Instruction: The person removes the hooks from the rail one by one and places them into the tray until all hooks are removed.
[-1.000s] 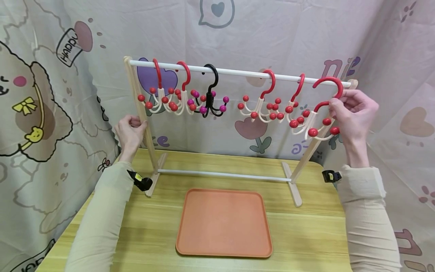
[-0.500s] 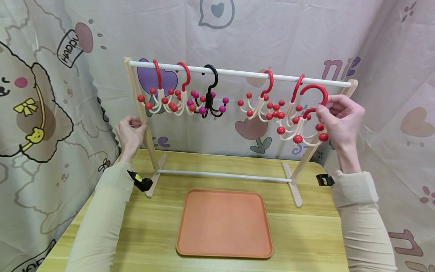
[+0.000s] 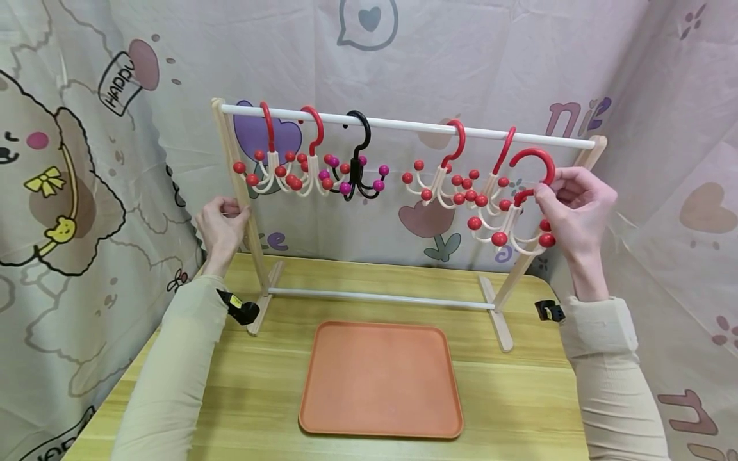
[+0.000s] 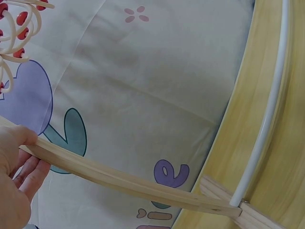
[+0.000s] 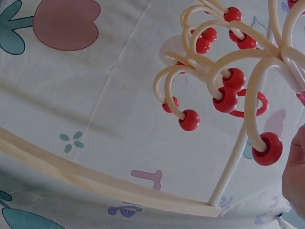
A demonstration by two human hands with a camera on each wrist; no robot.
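Right hand's point(image 3: 582, 208) fingers narrow, pinching the hook of a red-and-cream hanger point(image 3: 510, 221) – off the rail point(image 3: 398, 123), in front of its right part. Left hand's point(image 3: 221, 227) fingers grip the left post point(image 3: 256, 253) of the wooden rack point(image 3: 513, 278). Five others on the rail: red-hooked pair point(image 3: 273, 163) at left, black hanger point(image 3: 355, 169) next, second red-hooked pair point(image 3: 442, 176) toward right – tray point(image 3: 380, 378), orange, lies on the worktop point(image 3: 254, 384) before the rack

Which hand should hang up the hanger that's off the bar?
Probably the right hand: it holds that hanger by its red hook, near the white bar. The left hand grips the left wooden post.
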